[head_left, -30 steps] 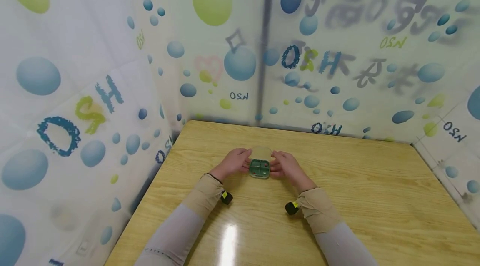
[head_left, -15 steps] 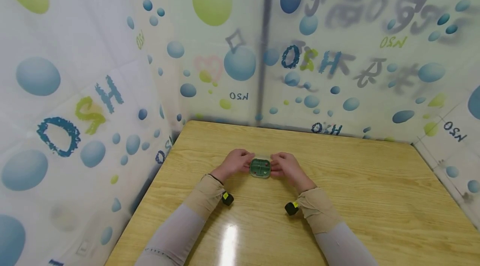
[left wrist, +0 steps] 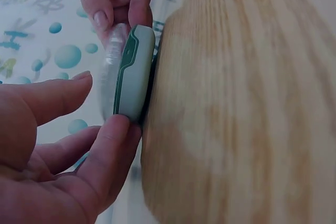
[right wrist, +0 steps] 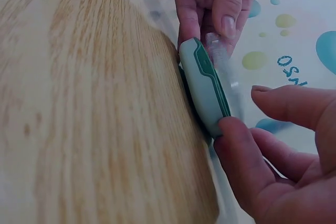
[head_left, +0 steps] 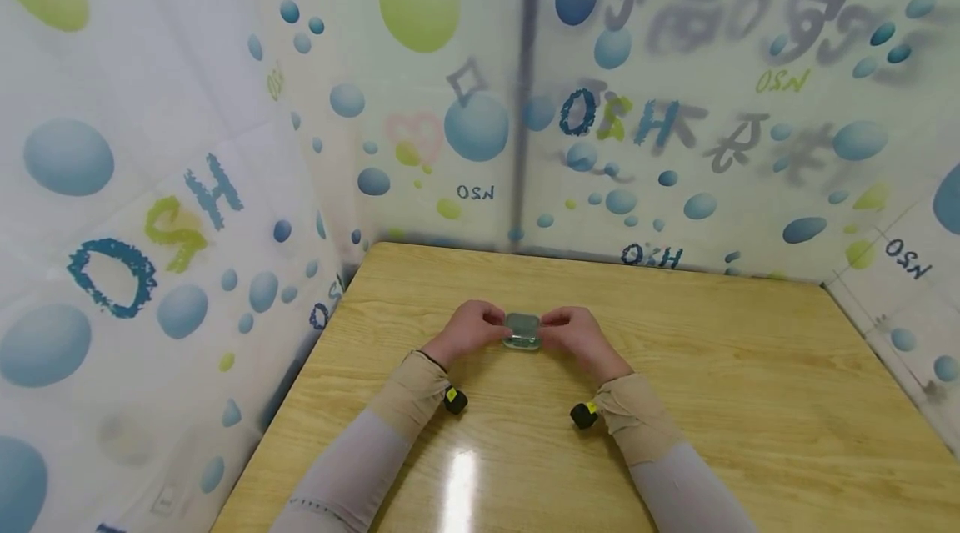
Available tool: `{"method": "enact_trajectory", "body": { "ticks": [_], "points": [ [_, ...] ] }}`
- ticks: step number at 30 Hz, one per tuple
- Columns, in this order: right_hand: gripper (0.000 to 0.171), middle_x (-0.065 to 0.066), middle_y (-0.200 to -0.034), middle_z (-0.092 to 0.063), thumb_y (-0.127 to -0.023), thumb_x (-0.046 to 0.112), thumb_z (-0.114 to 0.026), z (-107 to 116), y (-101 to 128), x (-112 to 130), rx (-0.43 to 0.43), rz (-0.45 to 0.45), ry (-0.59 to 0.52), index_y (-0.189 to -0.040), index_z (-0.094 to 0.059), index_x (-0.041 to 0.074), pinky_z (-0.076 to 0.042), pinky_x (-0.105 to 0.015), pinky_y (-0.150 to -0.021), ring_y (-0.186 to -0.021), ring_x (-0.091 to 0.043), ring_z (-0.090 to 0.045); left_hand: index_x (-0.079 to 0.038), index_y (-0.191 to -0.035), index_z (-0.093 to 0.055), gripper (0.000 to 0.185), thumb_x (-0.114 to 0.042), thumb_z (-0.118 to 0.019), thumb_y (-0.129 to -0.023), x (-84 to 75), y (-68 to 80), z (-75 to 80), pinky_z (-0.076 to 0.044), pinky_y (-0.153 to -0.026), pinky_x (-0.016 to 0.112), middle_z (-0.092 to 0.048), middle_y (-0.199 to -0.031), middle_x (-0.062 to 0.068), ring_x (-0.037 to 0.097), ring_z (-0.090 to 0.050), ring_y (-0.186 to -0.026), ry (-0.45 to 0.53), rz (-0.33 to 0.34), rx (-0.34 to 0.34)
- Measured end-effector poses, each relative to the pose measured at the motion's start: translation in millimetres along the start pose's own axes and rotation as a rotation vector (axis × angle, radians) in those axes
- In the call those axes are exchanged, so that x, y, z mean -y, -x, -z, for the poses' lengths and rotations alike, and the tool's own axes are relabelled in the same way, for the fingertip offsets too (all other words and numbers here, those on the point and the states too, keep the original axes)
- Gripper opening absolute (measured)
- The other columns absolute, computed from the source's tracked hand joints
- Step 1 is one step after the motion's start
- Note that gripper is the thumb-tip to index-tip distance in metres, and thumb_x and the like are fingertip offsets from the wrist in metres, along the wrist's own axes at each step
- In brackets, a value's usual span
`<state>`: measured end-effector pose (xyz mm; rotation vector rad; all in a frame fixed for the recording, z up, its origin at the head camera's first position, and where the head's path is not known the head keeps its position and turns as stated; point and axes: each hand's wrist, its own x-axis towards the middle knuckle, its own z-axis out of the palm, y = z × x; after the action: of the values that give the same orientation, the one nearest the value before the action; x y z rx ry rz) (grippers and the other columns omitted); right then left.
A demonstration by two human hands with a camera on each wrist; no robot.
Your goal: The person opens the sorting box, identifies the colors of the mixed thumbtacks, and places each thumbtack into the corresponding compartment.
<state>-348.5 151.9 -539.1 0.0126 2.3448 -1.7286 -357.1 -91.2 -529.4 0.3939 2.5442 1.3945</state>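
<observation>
A small pill box point(head_left: 522, 334) with a pale green base point(left wrist: 139, 72) and a dark green edge lies on the wooden table, between both hands. Its clear lid point(left wrist: 111, 74) now lies over the compartments; whether it is fully down I cannot tell. The left hand point(head_left: 472, 329) holds the box's left side with curled fingertips, its thumb near the lid. At the opposite side, the right hand point(head_left: 576, 333) holds the box the same way, with its thumb point(right wrist: 273, 100) raised beside the lid. Little of the contents shows through the lid.
The wooden table point(head_left: 712, 399) spreads out around the hands. A patterned curtain point(head_left: 420, 183) hangs behind the table's back edge, and another sheet runs along the left. Small black cameras point(head_left: 583, 414) sit at both wrists.
The clear lid stood folded back behind the box a second ago and has swung forward over the compartments. Both thumbs have moved forward with it, while the base has stayed nearly in place.
</observation>
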Motion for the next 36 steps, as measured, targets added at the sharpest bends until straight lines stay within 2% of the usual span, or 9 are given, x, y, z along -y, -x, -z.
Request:
{"method": "enact_trajectory", "body": {
  "ticks": [6, 14, 24, 36],
  "points": [
    [0.037, -0.021, -0.121, -0.072, -0.09, 0.008, -0.082, -2.4, 4.0, 1.1, -0.005, 0.032, 0.09, -0.123, -0.072, -0.004, -0.059, -0.032, -0.086, -0.107, -0.027, -0.069, 0.0, -0.122, -0.076, 0.035, -0.018, -0.084, -0.092, 2.9, -0.1, -1.8, -0.06, -0.088, 0.037, -0.076, -0.112, 0.012, 0.022, -0.071, -0.102, -0.008, 0.007, -0.009],
    [0.037, -0.019, -0.111, -0.074, -0.086, 0.005, -0.084, -6.9, 4.2, 4.2, -0.057, 0.047, 0.169, -0.12, -0.073, -0.005, -0.058, -0.029, -0.08, -0.098, -0.025, -0.07, 0.0, -0.122, -0.076, 0.036, -0.015, -0.085, -0.091, 2.0, -1.4, -2.6, -0.06, -0.082, 0.034, -0.076, -0.109, 0.012, 0.021, -0.07, -0.097, -0.033, 0.001, -0.022],
    [0.034, -0.018, -0.11, -0.073, -0.089, 0.005, -0.084, -7.5, 7.9, -0.4, -0.042, 0.025, 0.169, -0.119, -0.072, -0.004, -0.058, -0.028, -0.078, -0.097, -0.024, -0.069, 0.002, -0.119, -0.076, 0.036, -0.013, -0.087, -0.088, 1.3, 3.4, -7.4, -0.06, -0.08, 0.032, -0.077, -0.105, 0.013, 0.02, -0.071, -0.092, -0.011, 0.04, -0.044],
    [0.03, -0.018, -0.112, -0.073, -0.09, 0.002, -0.082, -7.2, 9.0, 1.4, -0.037, 0.018, 0.168, -0.117, -0.071, -0.003, -0.059, -0.03, -0.08, -0.1, -0.025, -0.069, 0.002, -0.116, -0.075, 0.035, -0.01, -0.088, -0.086, -0.8, 2.7, -8.7, -0.06, -0.08, 0.032, -0.076, -0.103, 0.013, 0.02, -0.07, -0.093, -0.021, 0.03, -0.046]
  ]
}}
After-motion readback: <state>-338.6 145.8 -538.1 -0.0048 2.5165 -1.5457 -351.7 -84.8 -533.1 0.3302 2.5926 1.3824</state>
